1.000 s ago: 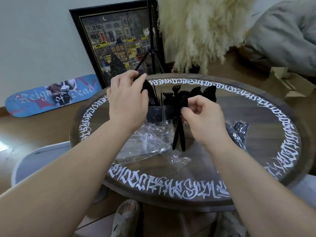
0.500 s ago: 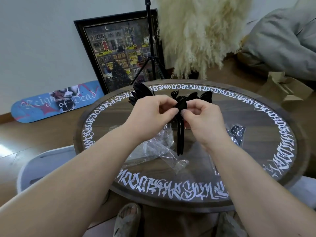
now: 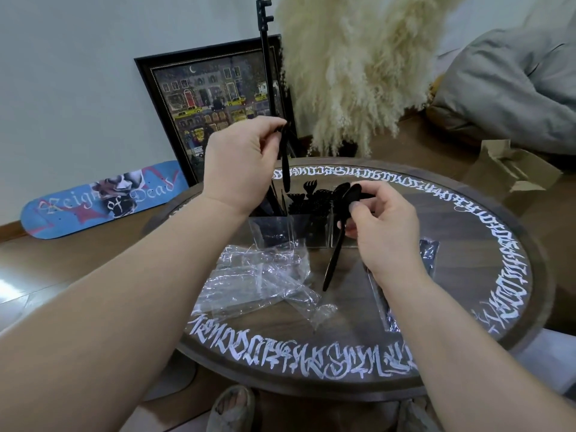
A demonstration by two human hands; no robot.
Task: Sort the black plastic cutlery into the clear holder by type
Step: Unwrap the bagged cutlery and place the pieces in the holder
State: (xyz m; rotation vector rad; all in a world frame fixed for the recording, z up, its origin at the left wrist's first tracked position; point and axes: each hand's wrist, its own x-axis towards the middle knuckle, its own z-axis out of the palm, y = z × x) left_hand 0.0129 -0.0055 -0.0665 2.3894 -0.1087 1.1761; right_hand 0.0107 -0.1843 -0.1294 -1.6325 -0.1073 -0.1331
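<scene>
holder (image 3: 307, 227) mid-table (image 3: 467, 244); wrappers (image 3: 258, 275) before it; framed picture (image 3: 212, 101) behind

Pale grey-white wall (image 3: 68, 88) behind. Brown wood floor (image 3: 46, 275), bright glare patch at left. Round dark wooden tabletop (image 3: 467, 213), white calligraphy lettering around rim. Framed street-scene painting (image 3: 205, 101) leaning on wall; black tripod pole (image 3: 266, 57) in front of it. Blue skateboard deck (image 3: 103, 198) on floor against wall. Cream pampas grass (image 3: 358, 73) beside painting. Grey beanbag (image 3: 514, 88) far right; open cardboard box (image 3: 511, 169) near it.
</scene>
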